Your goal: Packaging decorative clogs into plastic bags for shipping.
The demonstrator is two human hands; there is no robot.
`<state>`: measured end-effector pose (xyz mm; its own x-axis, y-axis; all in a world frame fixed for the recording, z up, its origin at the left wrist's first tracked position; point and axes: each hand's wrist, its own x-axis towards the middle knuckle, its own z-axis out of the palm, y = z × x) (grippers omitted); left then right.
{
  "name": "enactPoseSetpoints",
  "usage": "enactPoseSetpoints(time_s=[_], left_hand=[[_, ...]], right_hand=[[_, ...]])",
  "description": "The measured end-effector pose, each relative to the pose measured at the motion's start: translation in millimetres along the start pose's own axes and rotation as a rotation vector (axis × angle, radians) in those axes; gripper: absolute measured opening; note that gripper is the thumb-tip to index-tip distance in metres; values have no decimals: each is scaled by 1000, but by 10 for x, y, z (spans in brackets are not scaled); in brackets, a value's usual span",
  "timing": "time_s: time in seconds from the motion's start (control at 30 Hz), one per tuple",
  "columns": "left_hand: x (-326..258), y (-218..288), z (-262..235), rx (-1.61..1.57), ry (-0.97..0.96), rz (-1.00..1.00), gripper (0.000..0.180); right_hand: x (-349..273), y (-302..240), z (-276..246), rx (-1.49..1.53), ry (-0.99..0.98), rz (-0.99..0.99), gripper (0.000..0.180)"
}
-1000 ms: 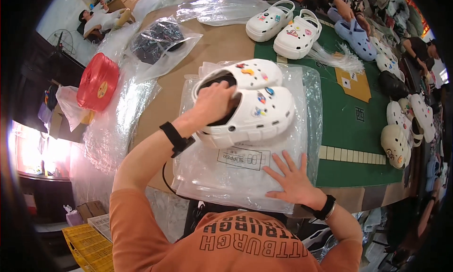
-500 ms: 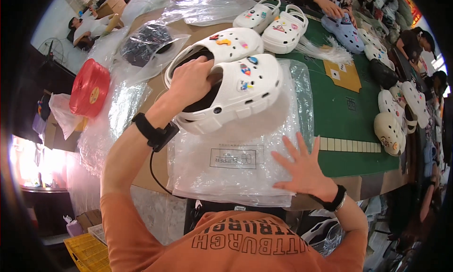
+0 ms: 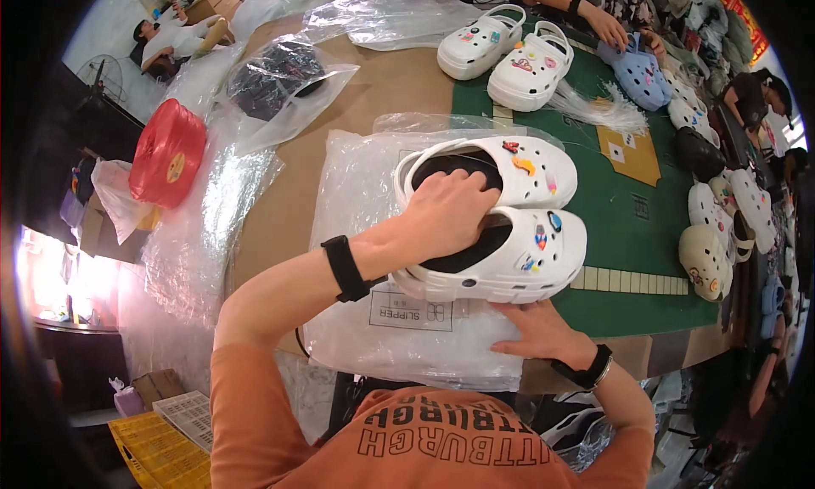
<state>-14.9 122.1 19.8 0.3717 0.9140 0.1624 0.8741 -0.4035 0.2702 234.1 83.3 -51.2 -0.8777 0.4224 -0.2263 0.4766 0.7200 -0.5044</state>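
Note:
My left hand (image 3: 446,213) is closed on a pair of white clogs, its fingers tucked into the two foot openings. The far clog (image 3: 556,171) and the near clog (image 3: 567,264) lie side by side, toes to the right, with colourful charms on their uppers. Beneath them a stack of clear plastic bags (image 3: 348,183) is spread flat on the table. By the near clog's side, my right hand (image 3: 548,332) lies open at the bags' right edge. Its fingertips are partly hidden under the shoe.
Another white pair of clogs (image 3: 531,69) stands beyond, near a bundle of white strands (image 3: 598,111). A co-worker's hand (image 3: 604,26) touches a blue clog (image 3: 641,77). More clogs (image 3: 705,260) line the right. A red roll of plastic twine (image 3: 165,154) sits left.
My left hand has brought the pair of clogs right, nearer and lower over the bags, turning their toes rightward. The near clog now covers some of my right hand's fingers.

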Motion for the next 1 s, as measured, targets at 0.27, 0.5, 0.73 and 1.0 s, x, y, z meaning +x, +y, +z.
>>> enactPoseSetpoints(time_s=[0.27,0.5,0.73,1.0], left_hand=[[86,-425,247,8,-8,9,20],[202,-559,250,33,-10,-65,20],[54,-343,55,37,-13,-11,18],[-741,-934,-136,160,25,-204,20]], right_hand=[[-34,-145,150,-269,70,93,75],[-186,-387,261,-339,278,226,54],[-213,-527,315,-122,117,-59,46],[-252,-469,370,-157,86,-40,50]])
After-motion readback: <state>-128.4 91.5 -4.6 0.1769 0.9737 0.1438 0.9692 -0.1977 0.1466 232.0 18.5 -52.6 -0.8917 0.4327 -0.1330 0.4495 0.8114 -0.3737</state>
